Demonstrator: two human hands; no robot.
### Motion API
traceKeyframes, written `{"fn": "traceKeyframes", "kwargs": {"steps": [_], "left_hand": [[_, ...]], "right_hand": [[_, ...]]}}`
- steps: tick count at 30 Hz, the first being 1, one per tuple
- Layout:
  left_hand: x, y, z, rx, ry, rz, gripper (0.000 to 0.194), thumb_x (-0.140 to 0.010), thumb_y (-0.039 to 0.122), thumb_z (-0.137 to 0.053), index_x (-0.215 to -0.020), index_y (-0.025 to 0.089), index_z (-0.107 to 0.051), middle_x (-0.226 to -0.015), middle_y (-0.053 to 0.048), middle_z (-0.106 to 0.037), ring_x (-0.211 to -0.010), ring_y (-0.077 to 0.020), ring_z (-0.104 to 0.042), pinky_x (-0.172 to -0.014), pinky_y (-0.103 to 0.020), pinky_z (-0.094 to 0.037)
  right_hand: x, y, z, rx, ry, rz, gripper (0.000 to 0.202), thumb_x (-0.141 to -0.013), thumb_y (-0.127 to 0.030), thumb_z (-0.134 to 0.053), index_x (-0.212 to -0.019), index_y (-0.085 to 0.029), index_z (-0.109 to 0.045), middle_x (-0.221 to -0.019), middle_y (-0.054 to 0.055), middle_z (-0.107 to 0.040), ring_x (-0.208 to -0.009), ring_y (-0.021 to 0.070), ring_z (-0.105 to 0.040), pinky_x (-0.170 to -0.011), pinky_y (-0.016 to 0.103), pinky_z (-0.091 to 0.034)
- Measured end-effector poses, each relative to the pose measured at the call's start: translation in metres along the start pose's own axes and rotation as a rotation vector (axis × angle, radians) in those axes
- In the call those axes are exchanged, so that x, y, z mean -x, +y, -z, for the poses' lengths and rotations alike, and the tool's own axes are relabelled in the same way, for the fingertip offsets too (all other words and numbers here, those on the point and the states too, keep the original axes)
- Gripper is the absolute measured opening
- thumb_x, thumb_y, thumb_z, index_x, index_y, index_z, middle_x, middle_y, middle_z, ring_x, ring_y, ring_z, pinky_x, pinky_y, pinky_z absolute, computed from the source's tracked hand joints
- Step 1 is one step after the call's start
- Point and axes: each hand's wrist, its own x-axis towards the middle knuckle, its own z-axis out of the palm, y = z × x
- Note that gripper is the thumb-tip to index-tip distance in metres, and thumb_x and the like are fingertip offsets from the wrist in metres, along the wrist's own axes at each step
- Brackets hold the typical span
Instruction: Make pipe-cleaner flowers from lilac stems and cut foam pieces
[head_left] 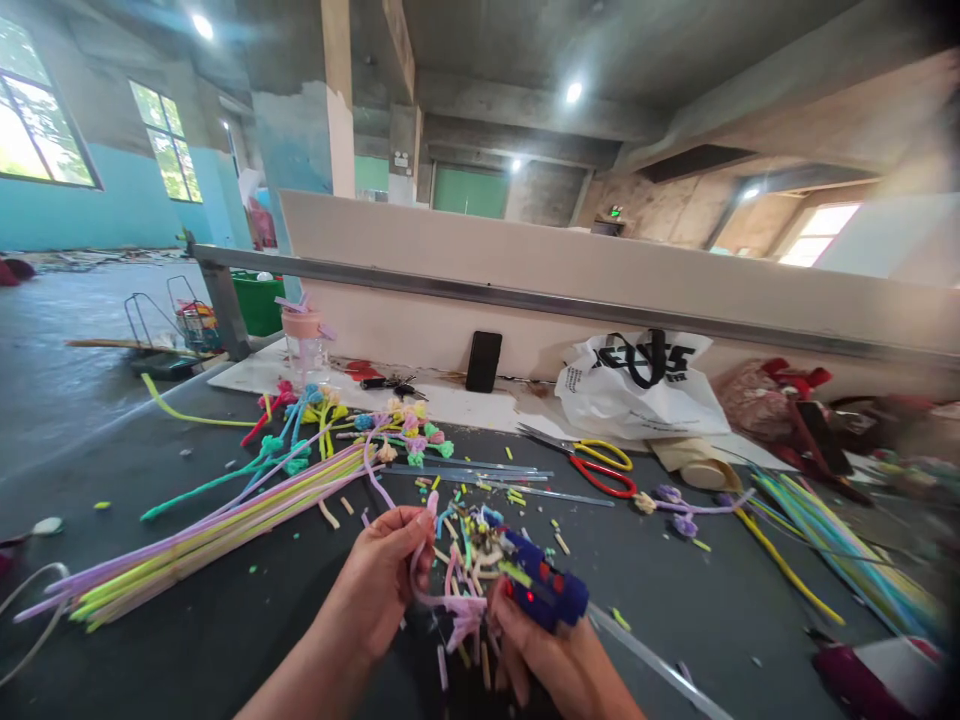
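My left hand (394,560) pinches a pink pipe cleaner (418,580) between thumb and fingers. It bends down to a pink pipe-cleaner flower shape (466,618) beside my right hand. My right hand (532,635) is closed around a blue hot glue gun (544,585), with a red light showing and its nozzle towards the left. A clear glue stick (660,662) runs out of its back to the lower right. Whether my right fingers also grip the pink shape, I cannot tell. Short cut pipe-cleaner pieces (465,565) lie scattered between and beyond my hands.
Long pipe cleaners (225,525) lie bundled at left, finished coloured flowers (412,425) behind them. Red-and-yellow-handled scissors (600,470), clear glue sticks (480,472), a phone (484,361), a white bag (641,390) and a cup (304,345) stand or lie farther back. More pipe cleaners (840,540) are at right.
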Motion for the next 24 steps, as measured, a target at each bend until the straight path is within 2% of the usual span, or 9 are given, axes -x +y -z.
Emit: {"fn": "traceKeyframes", "kwargs": {"steps": [4,6,8,9,10,12,15,20,24], "left_hand": [[0.001,0.0,0.005,0.043,-0.081,0.063,0.017,-0.068,0.021,-0.069,-0.068,0.012,-0.055,-0.052,0.005,-0.046,-0.039,-0.0022,-0.039,-0.035,-0.01,-0.031],[0.002,0.001,0.007,0.09,-0.091,0.075,0.011,-0.068,0.012,-0.066,-0.069,0.012,-0.055,-0.058,0.004,-0.047,-0.04,-0.0014,-0.038,-0.032,-0.008,-0.03],[0.005,0.003,0.007,0.12,-0.137,0.112,0.007,-0.071,0.007,-0.061,-0.071,0.011,-0.055,-0.063,0.002,-0.048,-0.041,-0.0013,-0.039,-0.03,-0.008,-0.03],[0.006,0.005,0.006,0.136,-0.154,0.142,0.006,-0.073,0.006,-0.058,-0.071,0.011,-0.055,-0.063,0.001,-0.047,-0.04,-0.0013,-0.038,-0.029,-0.007,-0.03],[0.008,0.007,0.005,0.148,-0.172,0.174,0.006,-0.075,0.006,-0.055,-0.072,0.01,-0.054,-0.064,0.001,-0.046,-0.04,-0.0011,-0.038,-0.028,-0.007,-0.03],[0.012,0.01,0.004,0.165,-0.201,0.226,0.01,-0.078,0.005,-0.05,-0.071,0.01,-0.053,-0.065,0.001,-0.043,-0.04,-0.0006,-0.036,-0.027,-0.006,-0.03],[0.016,0.013,0.005,0.167,-0.248,0.258,0.012,-0.08,0.005,-0.048,-0.07,0.01,-0.052,-0.065,0.001,-0.042,-0.04,-0.0004,-0.036,-0.027,-0.005,-0.03],[0.013,0.01,0.011,0.122,-0.358,0.255,0.013,-0.081,0.006,-0.049,-0.069,0.009,-0.053,-0.065,0.001,-0.042,-0.043,-0.0004,-0.036,-0.028,-0.005,-0.03],[0.012,0.006,0.013,0.086,-0.403,0.282,0.009,-0.077,0.006,-0.055,-0.069,0.009,-0.054,-0.065,0.001,-0.044,-0.043,-0.0003,-0.036,-0.028,-0.004,-0.029]], "right_hand": [[0.002,-0.029,0.02,0.309,0.244,-0.021,0.036,-0.07,-0.054,-0.059,-0.074,-0.018,-0.056,-0.033,-0.008,-0.043,-0.03,0.0109,-0.043,-0.038,0.023,-0.036],[0.005,-0.043,0.045,0.508,0.289,-0.035,0.036,-0.071,-0.053,-0.058,-0.08,-0.018,-0.056,-0.049,-0.004,-0.055,-0.036,0.0107,-0.048,-0.04,0.023,-0.038],[0.01,-0.052,0.079,0.8,0.295,0.036,0.034,-0.073,-0.048,-0.058,-0.092,-0.019,-0.057,-0.072,0.0,-0.062,-0.055,0.0134,-0.056,-0.05,0.024,-0.042],[0.013,-0.054,0.097,1.01,0.312,0.052,0.035,-0.072,-0.045,-0.06,-0.094,-0.019,-0.057,-0.076,0.001,-0.062,-0.063,0.015,-0.057,-0.056,0.026,-0.043],[0.016,-0.054,0.115,1.079,0.344,0.031,0.036,-0.067,-0.039,-0.065,-0.094,-0.018,-0.058,-0.082,0.003,-0.062,-0.072,0.0176,-0.057,-0.064,0.028,-0.043],[0.022,-0.05,0.146,1.15,0.38,-0.014,0.035,-0.061,-0.028,-0.07,-0.092,-0.015,-0.059,-0.089,0.007,-0.061,-0.083,0.0219,-0.055,-0.073,0.032,-0.041],[0.029,-0.037,0.178,1.223,0.415,-0.054,0.035,-0.063,-0.022,-0.068,-0.096,-0.013,-0.059,-0.095,0.01,-0.059,-0.093,0.0242,-0.053,-0.08,0.033,-0.039],[0.037,-0.022,0.196,1.296,0.445,-0.079,0.036,-0.066,-0.023,-0.065,-0.1,-0.011,-0.059,-0.1,0.013,-0.058,-0.095,0.0253,-0.054,-0.082,0.035,-0.039],[0.042,-0.038,0.189,1.327,0.423,-0.046,0.035,-0.063,-0.019,-0.068,-0.097,-0.012,-0.062,-0.097,0.012,-0.06,-0.094,0.0266,-0.055,-0.082,0.035,-0.04]]}}
